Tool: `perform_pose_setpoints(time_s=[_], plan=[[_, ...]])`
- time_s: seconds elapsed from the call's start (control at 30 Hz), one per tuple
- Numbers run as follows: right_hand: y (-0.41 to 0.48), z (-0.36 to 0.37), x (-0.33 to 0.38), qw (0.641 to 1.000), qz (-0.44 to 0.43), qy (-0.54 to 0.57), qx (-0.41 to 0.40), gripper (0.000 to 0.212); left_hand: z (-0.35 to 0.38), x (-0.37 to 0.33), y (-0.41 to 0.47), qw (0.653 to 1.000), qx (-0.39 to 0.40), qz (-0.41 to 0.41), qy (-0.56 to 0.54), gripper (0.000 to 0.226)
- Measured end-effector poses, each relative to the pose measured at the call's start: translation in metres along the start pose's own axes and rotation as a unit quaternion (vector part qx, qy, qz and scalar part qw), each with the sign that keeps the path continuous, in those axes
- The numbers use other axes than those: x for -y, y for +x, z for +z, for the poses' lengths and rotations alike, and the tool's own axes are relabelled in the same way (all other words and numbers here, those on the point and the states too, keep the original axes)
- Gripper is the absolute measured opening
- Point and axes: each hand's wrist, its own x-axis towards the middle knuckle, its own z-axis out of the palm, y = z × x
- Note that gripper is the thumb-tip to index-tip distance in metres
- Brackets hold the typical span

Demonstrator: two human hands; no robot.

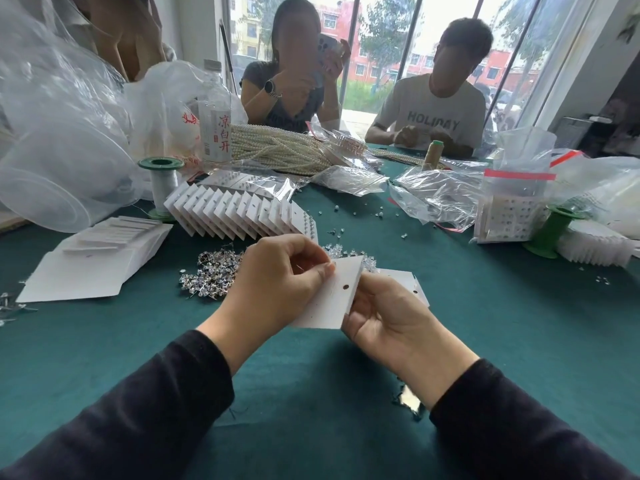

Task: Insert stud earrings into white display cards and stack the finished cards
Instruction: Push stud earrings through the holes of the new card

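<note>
Both hands hold one white display card [332, 299] above the green table. My left hand [273, 289] pinches its upper left edge with curled fingers, a thin stud pin showing at the fingertips. My right hand [388, 320] grips the card's right side. The card has a round hole near its top. A heap of loose stud earrings [211, 275] lies just left of the hands. A fanned row of finished cards [239, 213] stands behind them. Another card [405, 282] lies flat beneath my right hand.
A pile of blank cards [97, 258] lies at the left. Green thread spools [161, 181] [550, 233], a plastic bottle [216, 116], pearl strands [277, 150] and clear bags [433, 195] crowd the far half. Two people sit across the table. Small beads are scattered on the green cloth [485, 323].
</note>
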Motion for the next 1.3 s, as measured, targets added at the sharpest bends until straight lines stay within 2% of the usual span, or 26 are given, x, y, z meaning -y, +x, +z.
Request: perform_pose_setpoints(time_s=[0.1,0.23,0.3,0.47,0.6,0.77,0.93,0.97,1.07,1.1,1.13,1.2,1.23,1.27,1.3], plan=[[0.0,0.0,0.0,1.0,0.004,0.011,0.006,0.012,-0.001,-0.002,-0.002,0.999,0.005,0.03,0.045,0.004],[0.002,-0.002,0.003,1.0,-0.008,0.029,-0.008,0.017,-0.005,-0.012,-0.007,0.989,0.06,0.074,0.109,0.058],[0.002,-0.001,0.002,1.0,-0.019,0.013,-0.004,0.017,-0.005,-0.016,-0.01,0.982,0.069,0.078,0.159,0.07],[0.004,-0.005,-0.001,0.999,-0.033,0.008,0.005,0.021,-0.004,-0.013,-0.012,0.982,0.065,0.087,0.155,0.042],[0.002,-0.002,-0.002,0.998,-0.034,0.007,0.049,0.012,-0.003,-0.014,-0.011,0.985,0.043,0.085,0.145,0.04],[0.004,-0.002,-0.005,0.998,-0.066,0.008,0.024,0.016,-0.001,-0.007,-0.013,0.974,0.012,0.123,0.192,0.016],[0.003,-0.003,-0.005,0.994,-0.097,-0.031,0.045,0.015,-0.003,-0.008,-0.013,0.963,0.022,0.138,0.231,0.015],[0.003,-0.004,-0.005,0.993,-0.102,-0.044,0.042,0.016,-0.003,-0.008,-0.012,0.962,0.011,0.136,0.238,0.021],[0.004,-0.007,0.0,0.98,-0.149,-0.13,0.007,0.009,-0.007,-0.007,-0.008,0.975,-0.028,0.077,0.208,0.036],[0.006,-0.011,0.003,0.953,-0.192,-0.233,-0.027,0.01,-0.009,-0.006,-0.007,0.98,-0.037,0.054,0.188,0.035],[0.008,-0.016,0.006,0.885,-0.247,-0.387,-0.073,0.01,-0.011,-0.004,-0.005,0.984,-0.046,0.034,0.171,0.034],[0.013,-0.025,0.008,0.692,-0.317,-0.638,-0.115,0.008,-0.016,0.0,-0.002,0.99,-0.064,-0.017,0.123,0.031],[0.014,-0.029,0.008,0.639,-0.32,-0.691,-0.11,0.01,-0.018,0.004,0.0,0.992,-0.068,-0.048,0.091,0.03],[0.015,-0.031,0.006,0.624,-0.309,-0.712,-0.096,0.012,-0.02,0.008,0.002,0.993,-0.069,-0.081,0.057,0.03],[0.017,-0.032,0.005,0.624,-0.3,-0.717,-0.082,0.012,-0.021,0.012,0.004,0.991,-0.065,-0.112,0.023,0.031]])
